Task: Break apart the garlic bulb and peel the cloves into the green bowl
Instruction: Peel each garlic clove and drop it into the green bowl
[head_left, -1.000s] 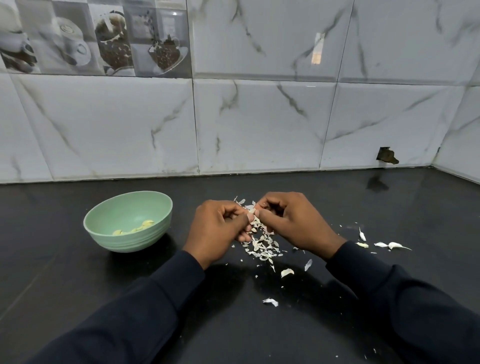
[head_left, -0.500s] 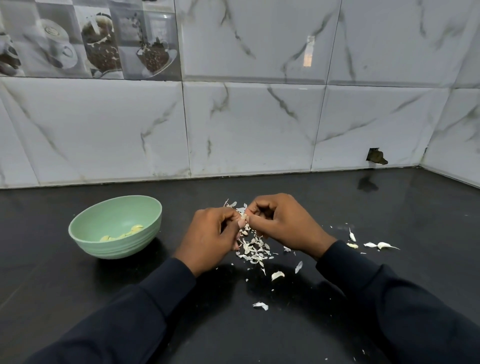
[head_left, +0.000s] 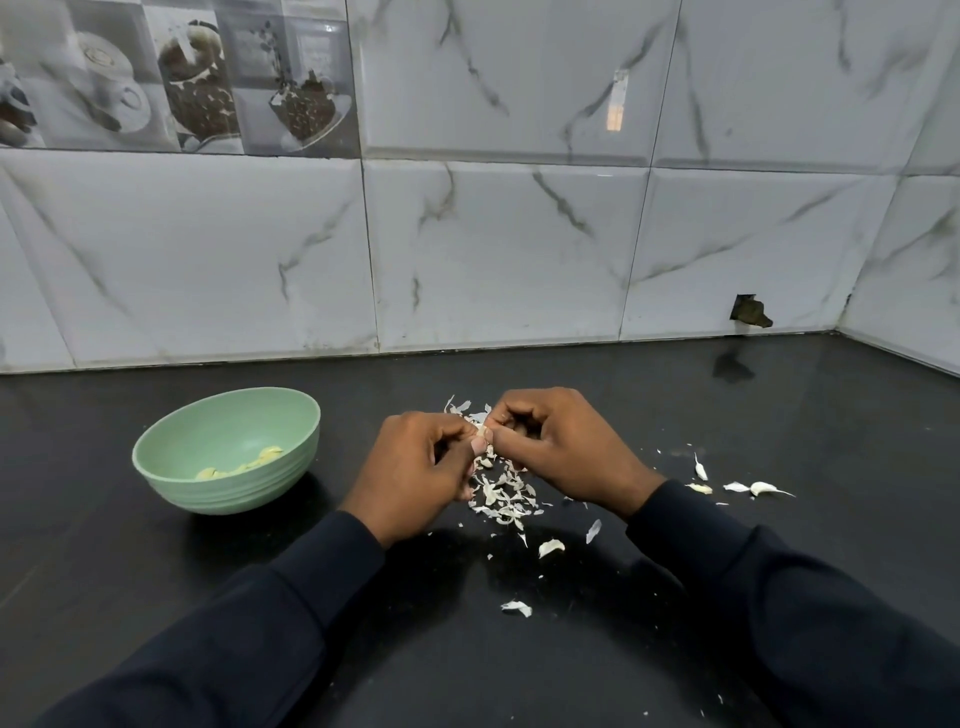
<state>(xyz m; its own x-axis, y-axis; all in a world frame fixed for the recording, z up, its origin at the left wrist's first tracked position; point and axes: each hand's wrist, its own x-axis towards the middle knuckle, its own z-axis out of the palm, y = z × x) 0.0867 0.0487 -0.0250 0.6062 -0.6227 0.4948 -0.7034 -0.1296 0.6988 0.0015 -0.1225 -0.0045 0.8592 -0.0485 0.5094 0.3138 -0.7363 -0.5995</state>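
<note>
Hands pinched one clove (head_left: 482, 430) together over peels; green bowl (head_left: 228, 452) sat leftward, nearer left hand (head_left: 415, 475) than right hand (head_left: 561, 447).

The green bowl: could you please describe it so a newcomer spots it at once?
On the black counter, look left of the person's left hand. The green bowl stands there, pale peeled cloves inside. It is the only vessel; its neighbours are loose white garlic skins.

Black counter (head_left: 156, 597) — marble tiles (head_left: 519, 249), chipped hole (head_left: 749, 313).
</note>
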